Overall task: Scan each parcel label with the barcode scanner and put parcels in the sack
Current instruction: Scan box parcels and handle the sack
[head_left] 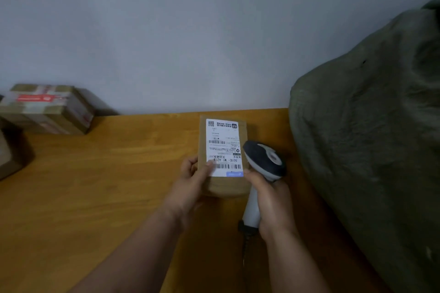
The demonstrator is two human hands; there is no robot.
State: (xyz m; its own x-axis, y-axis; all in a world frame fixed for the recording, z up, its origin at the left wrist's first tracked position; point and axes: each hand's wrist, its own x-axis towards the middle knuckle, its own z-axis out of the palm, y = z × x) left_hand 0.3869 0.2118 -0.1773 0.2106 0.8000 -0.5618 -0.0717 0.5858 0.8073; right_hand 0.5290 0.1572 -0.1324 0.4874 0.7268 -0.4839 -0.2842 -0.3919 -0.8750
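A small brown cardboard parcel (226,185) with a white shipping label (223,145) on top is held above the wooden table. My left hand (190,181) grips its left side, thumb lying on the label's lower barcode. My right hand (269,200) grips the white handle of the barcode scanner (264,159), whose dark head sits at the parcel's right edge; its index finger touches the label's lower right corner. The dark green sack (371,140) bulges at the right.
The wooden table (95,185) runs back to a grey wall. A taped cardboard parcel (47,107) with a red sticker lies at the far left. Another box (7,157) shows partly at the left edge. The scanner's cable (245,242) trails toward me.
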